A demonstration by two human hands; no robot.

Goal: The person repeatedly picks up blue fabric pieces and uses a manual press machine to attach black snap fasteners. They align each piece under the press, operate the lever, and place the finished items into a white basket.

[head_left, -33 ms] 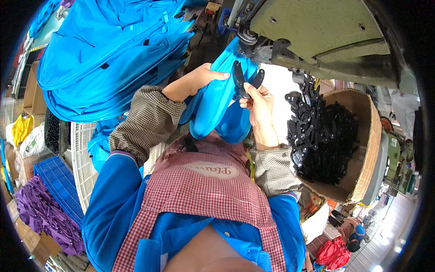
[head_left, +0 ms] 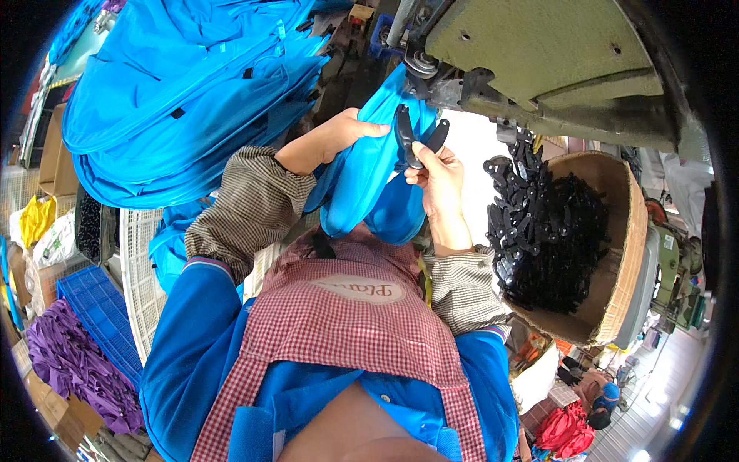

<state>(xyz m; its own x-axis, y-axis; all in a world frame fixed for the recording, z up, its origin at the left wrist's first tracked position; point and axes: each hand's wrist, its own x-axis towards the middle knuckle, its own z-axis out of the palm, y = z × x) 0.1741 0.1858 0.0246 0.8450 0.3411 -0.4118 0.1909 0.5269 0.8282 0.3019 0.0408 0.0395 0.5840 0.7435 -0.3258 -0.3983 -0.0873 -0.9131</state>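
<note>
My left hand (head_left: 339,136) grips a bright blue fabric piece (head_left: 356,181), its thumb lying along the cloth and its other fingers behind it. The cloth hangs in folds under the metal head of a green machine (head_left: 539,46). My right hand (head_left: 440,175) pinches a black plastic clip-like part (head_left: 406,135) between thumb and fingers. Two curved black arms of it spread upward in a V, in front of the blue cloth. Its lower end is hidden by my fingers, so I cannot tell whether it is joined to the cloth.
At the right, a cardboard box (head_left: 627,254) holds a heap of black plastic parts (head_left: 566,239). A big stack of blue fabric pieces (head_left: 192,100) lies at the left. Lower left are a blue plastic crate (head_left: 100,312) and purple cloth (head_left: 77,362). The machine overhangs my right hand.
</note>
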